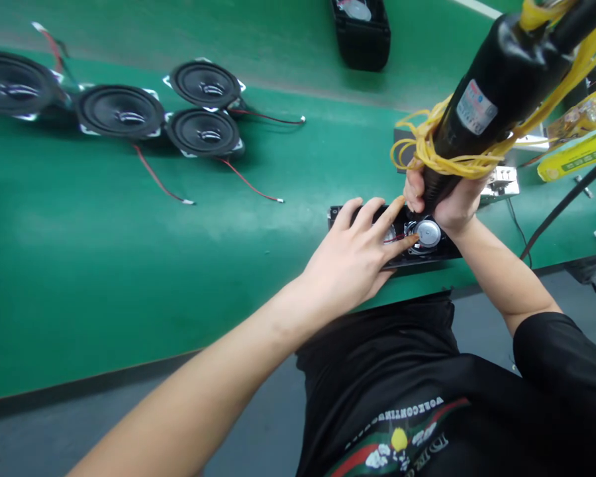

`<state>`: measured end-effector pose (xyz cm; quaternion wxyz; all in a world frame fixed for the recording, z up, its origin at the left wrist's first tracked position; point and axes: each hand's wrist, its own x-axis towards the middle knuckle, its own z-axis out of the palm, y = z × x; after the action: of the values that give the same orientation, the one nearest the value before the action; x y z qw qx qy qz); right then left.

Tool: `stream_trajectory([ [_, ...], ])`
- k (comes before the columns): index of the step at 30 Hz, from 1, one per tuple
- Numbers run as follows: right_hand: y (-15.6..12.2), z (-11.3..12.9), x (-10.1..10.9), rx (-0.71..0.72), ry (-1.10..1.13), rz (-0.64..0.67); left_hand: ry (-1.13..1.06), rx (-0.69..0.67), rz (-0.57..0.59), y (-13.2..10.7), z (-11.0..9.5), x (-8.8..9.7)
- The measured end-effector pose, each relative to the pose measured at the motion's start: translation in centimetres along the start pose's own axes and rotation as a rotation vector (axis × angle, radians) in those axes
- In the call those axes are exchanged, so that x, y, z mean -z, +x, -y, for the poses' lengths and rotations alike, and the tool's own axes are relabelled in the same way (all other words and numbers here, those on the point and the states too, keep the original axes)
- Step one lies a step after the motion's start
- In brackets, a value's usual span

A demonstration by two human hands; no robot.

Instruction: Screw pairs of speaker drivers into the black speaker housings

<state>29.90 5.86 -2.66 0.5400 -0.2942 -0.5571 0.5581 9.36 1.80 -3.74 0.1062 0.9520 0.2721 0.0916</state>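
Your left hand [357, 255] lies spread on the speaker housing [449, 250] at the near edge of the tabletop [129, 278]. Your right hand [457, 202] clenches the screwdriver [496, 86]. Open room lies leftward.

free: bare green bench mat [104, 265], centre left | blocked: four black round speaker cones [120, 111], upper left | blocked: black yellow-corded power screwdriver [496, 86], upper right

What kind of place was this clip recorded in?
Most likely an electronics assembly bench in a factory: a green work mat, loose round black speaker drivers with red leads, and a black electric screwdriver wrapped in yellow cord, gripped by the right hand over a black speaker housing.
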Motion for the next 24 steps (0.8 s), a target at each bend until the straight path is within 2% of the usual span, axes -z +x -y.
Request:
stream_trajectory([
  [2, 0.1, -0.6, 0.3, -0.034, -0.032, -0.026, 0.007, -0.002, -0.009, 0.0, 0.1, -0.1],
  [6, 0.1, -2.1, 0.4, -0.084, -0.079, -0.189, -0.007, -0.009, -0.023, -0.1, 0.2, -0.2],
  [10, 0.1, -2.4, 0.0, -0.090, -0.093, -0.170, -0.039, -0.001, 0.005, -0.1, 0.3, 0.0],
  [14, -0.1, -1.6, -0.9, -0.037, -0.131, -0.175, -0.015, 0.000, 0.005, -0.2, 0.3, -0.1],
  [17, -0.1, 0.3, -1.2, 0.040, -0.098, -0.203, 0.016, -0.026, -0.058, -0.5, 0.3, -0.5],
  [20, 0.0, 4.0, -0.6, 0.260, -0.008, -0.307, 0.059, -0.051, -0.134, -1.0, 0.4, -1.1],
  [22, 0.0, 6.6, 0.6, 0.403, -0.053, -0.464, 0.075, -0.057, -0.164, -1.1, 0.4, -1.3],
  [24, 0.0, 8.9, 2.6, 0.488, -0.173, -0.694, 0.085, -0.065, -0.177, -1.0, 0.3, -1.4],
])
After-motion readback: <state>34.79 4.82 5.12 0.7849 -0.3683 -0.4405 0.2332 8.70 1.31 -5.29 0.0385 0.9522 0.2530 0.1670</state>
